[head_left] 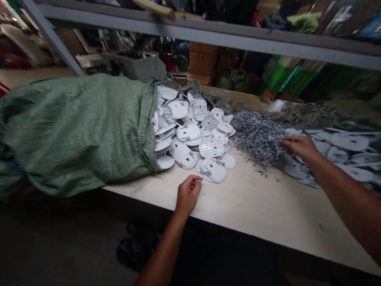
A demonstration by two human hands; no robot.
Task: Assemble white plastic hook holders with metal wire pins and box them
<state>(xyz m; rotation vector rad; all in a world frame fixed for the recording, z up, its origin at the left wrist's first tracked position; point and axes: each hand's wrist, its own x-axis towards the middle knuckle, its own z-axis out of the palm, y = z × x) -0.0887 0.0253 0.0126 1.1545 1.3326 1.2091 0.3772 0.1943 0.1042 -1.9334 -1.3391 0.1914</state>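
My left hand (189,193) is closed over the front edge of the table, its fingers curled together; whatever they may hold is too small to make out. Just beyond it lie white oval plastic plates (215,170), ribbed and fitted with small clips, at the near end of a large heap. My right hand (297,147) reaches to the right side of a tangled pile of thin metal pins (257,135). Its fingertips are pinched together against the pile, and I cannot tell what is between them.
A big green woven sack (80,131) lies on its side at the left, its mouth spilling plates onto the pale table (253,202). Flat grey-white plastic parts (348,149) cover the right side. A grey shelf beam (208,33) crosses above, with cardboard boxes (203,59) behind.
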